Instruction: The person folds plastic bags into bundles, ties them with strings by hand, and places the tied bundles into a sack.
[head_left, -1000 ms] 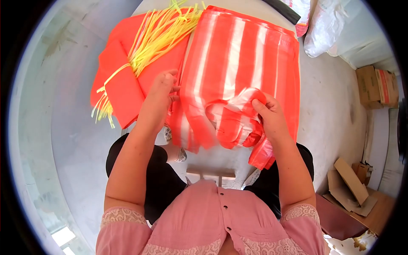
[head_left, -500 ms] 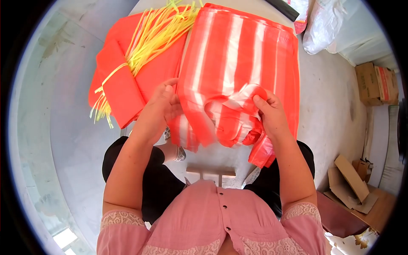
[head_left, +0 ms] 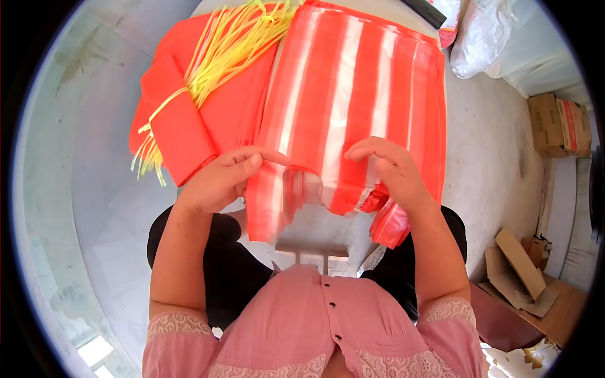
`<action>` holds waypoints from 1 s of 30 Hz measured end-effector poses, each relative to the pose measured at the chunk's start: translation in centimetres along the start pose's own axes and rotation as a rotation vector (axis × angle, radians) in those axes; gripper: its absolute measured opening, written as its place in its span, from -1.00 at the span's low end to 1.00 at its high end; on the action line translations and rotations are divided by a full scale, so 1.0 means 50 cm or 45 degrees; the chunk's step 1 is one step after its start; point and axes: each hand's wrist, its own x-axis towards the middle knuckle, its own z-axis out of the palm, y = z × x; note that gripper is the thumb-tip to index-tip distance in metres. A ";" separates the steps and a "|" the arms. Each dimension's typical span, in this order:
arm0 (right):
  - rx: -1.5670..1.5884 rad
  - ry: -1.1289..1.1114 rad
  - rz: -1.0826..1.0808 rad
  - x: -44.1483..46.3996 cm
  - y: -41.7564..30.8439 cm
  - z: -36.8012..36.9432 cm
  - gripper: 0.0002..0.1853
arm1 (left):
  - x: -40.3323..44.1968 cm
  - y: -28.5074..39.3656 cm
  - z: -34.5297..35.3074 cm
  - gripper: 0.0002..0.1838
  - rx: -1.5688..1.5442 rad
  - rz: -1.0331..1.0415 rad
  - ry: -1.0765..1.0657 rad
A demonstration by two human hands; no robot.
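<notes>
A stack of red and white striped plastic bags [head_left: 337,94] lies in front of me, its handle ends hanging over the near edge around a curved cut-out. My left hand [head_left: 230,176] rests at the near left side of the stack, index finger stretched over the stripes, fingers apart and holding nothing. Over the near right part, my right hand [head_left: 391,167] has its fingers apart and slightly bent, with nothing visibly held. Below it hang crumpled bag ends [head_left: 389,225]. To the left sit plain red bags [head_left: 236,104] with a bunch of yellow ties [head_left: 236,47].
A folded red bundle [head_left: 183,135] tied with yellow lies at the left. A black bar [head_left: 425,11] and a whitish plastic sack [head_left: 482,38] are at the upper right. Cardboard boxes [head_left: 558,126] stand far right, with an open carton [head_left: 520,274] lower down.
My right hand has let go of the gathered bag edge, which now lies flatter. My left hand has moved right and down onto the stack, its index finger extended.
</notes>
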 end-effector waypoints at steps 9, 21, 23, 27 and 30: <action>-1.108 0.042 -0.900 0.053 -0.070 0.134 -0.56 | 0.036 0.003 0.029 -0.49 -0.255 -0.004 -0.066; -0.701 0.245 -0.400 0.016 -0.052 0.125 -0.61 | 0.043 0.032 0.066 -0.53 0.160 -0.090 0.055; -0.427 0.431 -0.061 0.016 -0.055 0.121 -0.60 | 0.044 0.034 0.074 -0.55 0.357 -0.016 0.156; -0.318 0.360 0.151 0.023 -0.041 0.082 -0.58 | 0.070 0.022 0.090 -0.50 0.544 -0.025 0.395; -0.505 0.326 0.239 0.018 -0.064 0.070 -0.64 | 0.090 0.005 0.107 -0.52 0.781 0.063 0.501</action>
